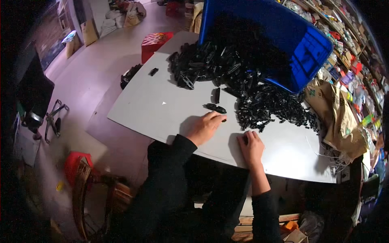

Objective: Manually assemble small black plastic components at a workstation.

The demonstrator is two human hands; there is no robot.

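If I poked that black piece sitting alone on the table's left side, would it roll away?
Probably not: the black piece looks blocky, so it would likely slide. It's probably light, being smaller than the left hand. Its straight outline suggests it's stiff.

parts (202, 60): glossy plastic | bin (308, 45): smooth plastic | sack (340, 115): crinkled paper
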